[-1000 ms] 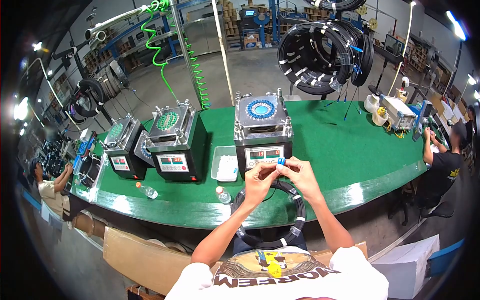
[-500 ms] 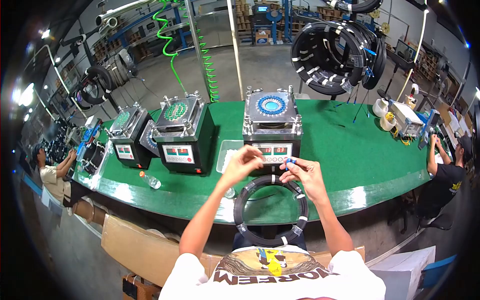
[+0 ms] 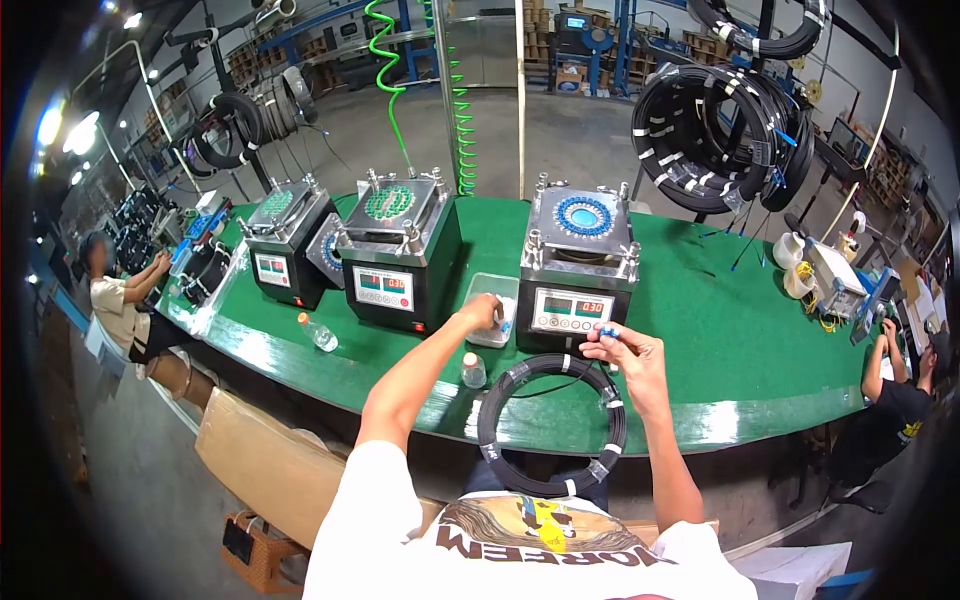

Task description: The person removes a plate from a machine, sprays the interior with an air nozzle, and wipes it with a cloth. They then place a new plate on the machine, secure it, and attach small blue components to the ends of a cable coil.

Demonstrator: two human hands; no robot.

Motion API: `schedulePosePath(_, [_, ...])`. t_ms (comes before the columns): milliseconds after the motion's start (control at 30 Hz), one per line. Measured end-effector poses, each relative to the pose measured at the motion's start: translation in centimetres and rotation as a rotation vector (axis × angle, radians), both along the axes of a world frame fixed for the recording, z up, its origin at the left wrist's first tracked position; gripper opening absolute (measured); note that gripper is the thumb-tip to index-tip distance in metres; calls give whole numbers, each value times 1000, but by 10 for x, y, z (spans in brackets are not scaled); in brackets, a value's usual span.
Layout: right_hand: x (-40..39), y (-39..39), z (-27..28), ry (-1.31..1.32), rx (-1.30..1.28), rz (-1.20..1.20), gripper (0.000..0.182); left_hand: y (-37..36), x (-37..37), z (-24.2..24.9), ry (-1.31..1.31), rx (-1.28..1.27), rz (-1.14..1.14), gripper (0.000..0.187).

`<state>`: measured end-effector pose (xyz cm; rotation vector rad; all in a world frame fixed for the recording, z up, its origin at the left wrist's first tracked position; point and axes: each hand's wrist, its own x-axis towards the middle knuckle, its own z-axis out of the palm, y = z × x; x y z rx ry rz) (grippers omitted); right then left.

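My right hand (image 3: 634, 362) is closed, thumb and fingers pinching a small blue cable connector (image 3: 608, 333) in front of the nearest machine. Over at the clear plastic box (image 3: 493, 280), my left hand (image 3: 484, 312) reaches in with its fingers bent together. Whatever those fingertips grip is hidden; whitish bits and a spot of blue show beside them. A coil of black cable (image 3: 488, 424), bound with pale tape, rests against the table edge below my hands. Behind the box stands the machine (image 3: 575, 310) with a ring of blue connectors (image 3: 583, 216) on top and a red lit display.
Two similar machines (image 3: 385, 298) (image 3: 283, 266) with green rings stand to the left. A capped bottle (image 3: 473, 372) is close to my left forearm, another bottle (image 3: 319, 333) farther left. Big cable coils (image 3: 655, 135) hang behind. Co-workers sit at both table ends.
My left hand has moved from beside the right hand down into the plastic box. My right hand still pinches the blue connector. The view has shifted slightly, and the machine's display reads differently.
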<state>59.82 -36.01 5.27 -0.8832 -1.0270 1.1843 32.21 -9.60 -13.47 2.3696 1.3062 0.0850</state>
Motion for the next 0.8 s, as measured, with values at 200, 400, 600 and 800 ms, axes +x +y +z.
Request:
schedulePosePath(200, [2,-5,2,-11,-17,19,24,0,-11,8,-145,-107,113,11])
schedulePosePath(400, [2,-4,2,-18,-36,30,24,-21,-11,48,-78,-36,67,8])
schedulePosePath(600, [1,-3,2,-11,-59,17,23,-24,-17,43,-486,51,-18,16])
schedulePosePath(800, [3,0,-2,-16,-71,31,23,-81,18,114,-939,66,145,26])
